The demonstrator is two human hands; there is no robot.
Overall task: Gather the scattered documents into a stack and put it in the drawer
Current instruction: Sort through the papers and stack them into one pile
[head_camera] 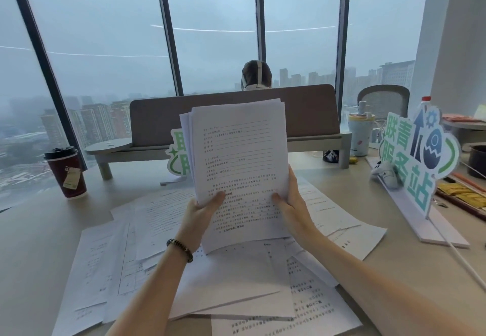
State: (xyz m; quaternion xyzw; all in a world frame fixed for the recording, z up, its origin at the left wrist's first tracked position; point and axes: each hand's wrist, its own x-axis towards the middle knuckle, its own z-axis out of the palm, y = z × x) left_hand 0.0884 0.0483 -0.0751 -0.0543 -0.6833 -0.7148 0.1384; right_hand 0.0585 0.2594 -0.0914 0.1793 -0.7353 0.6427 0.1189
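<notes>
Held upright above the surface (pixel 31 243): a stack of documents (pixel 236 162), left hand (pixel 201 213) and right hand (pixel 292 204) each in a closed grip on its lower edges. Beneath, loose sheets (pixel 236 283) lay scattered; beside them, a coffee cup (pixel 66 172).

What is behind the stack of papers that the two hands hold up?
Behind the held stack stand a green and white sign, mostly covered, and a grey desk divider. A person's head shows above the divider. What else the stack covers cannot be seen.

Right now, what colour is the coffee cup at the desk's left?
Dark red, black lid, seen in the head view: coffee cup.
</notes>
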